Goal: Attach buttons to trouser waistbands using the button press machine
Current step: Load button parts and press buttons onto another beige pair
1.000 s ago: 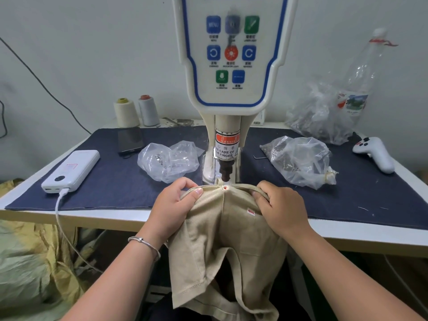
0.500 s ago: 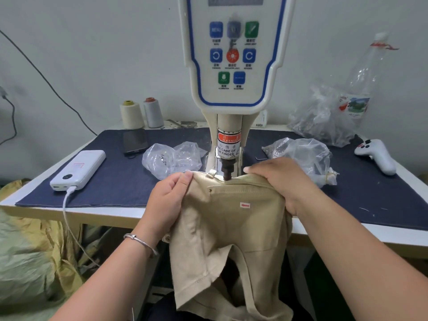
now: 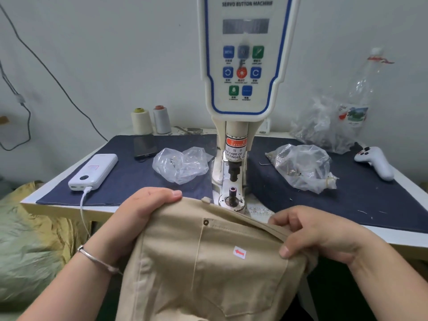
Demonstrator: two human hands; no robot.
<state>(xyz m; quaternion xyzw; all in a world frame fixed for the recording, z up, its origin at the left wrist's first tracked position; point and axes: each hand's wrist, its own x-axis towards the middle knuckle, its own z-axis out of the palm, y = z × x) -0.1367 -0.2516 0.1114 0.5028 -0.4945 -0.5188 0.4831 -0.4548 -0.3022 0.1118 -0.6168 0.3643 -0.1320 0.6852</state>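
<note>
Power bank (image 3: 93,170), phone (image 3: 144,146), 2 thread cones (image 3: 151,121), white controller (image 3: 376,162) on table.

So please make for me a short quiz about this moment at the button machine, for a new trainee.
1. True or false: the beige trousers lie under the press head of the button machine.
2. Which hand is nearer to the white power bank?
A. left hand
B. right hand
3. Fill in: the small white sticker on the trousers carries a red ____.

Key
1. False: the trousers are pulled toward the person, and the lower die stands uncovered.
2. A
3. arrow
</note>
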